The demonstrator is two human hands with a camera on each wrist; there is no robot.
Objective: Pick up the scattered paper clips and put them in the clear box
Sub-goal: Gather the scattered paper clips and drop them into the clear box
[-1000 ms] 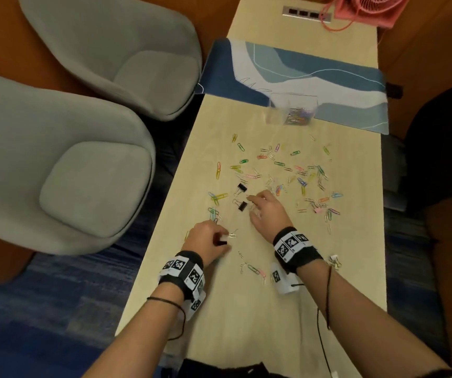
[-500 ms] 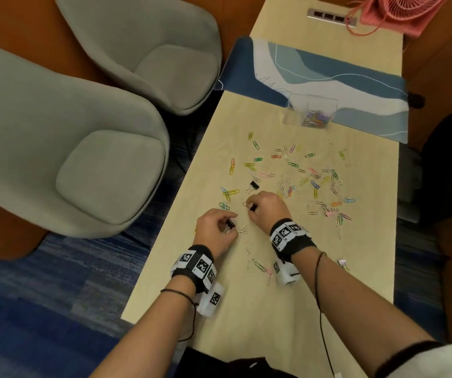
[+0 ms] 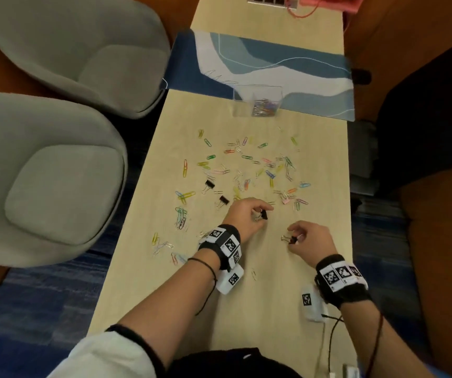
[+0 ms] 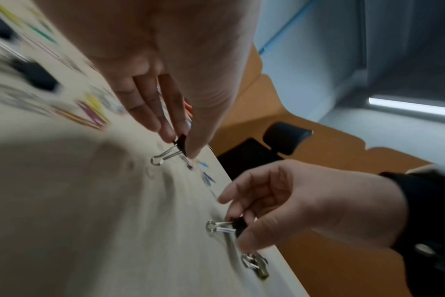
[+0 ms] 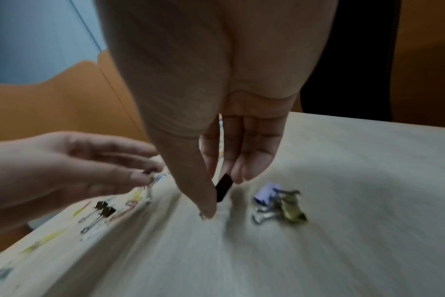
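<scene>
Paper clips (image 3: 246,170) lie scattered across the pale bench (image 3: 246,309) in the head view, pointing every way, well short of the clear box (image 3: 257,103) at the far mat edge. The left hand (image 3: 246,216) pinches a black binder clip (image 3: 263,214); the right hand (image 3: 312,240) pinches another binder clip (image 3: 291,239), wire handles pointing left.

From the left wrist, thumb and fingers (image 4: 165,124) clamp the clip's black body, long axis slanting down toward the bench.

From the right wrist, the black body (image 5: 223,189) stands tilted between thumb and fingers. I judge it best to hold both by the body, carry them level, and release over the box.
</scene>
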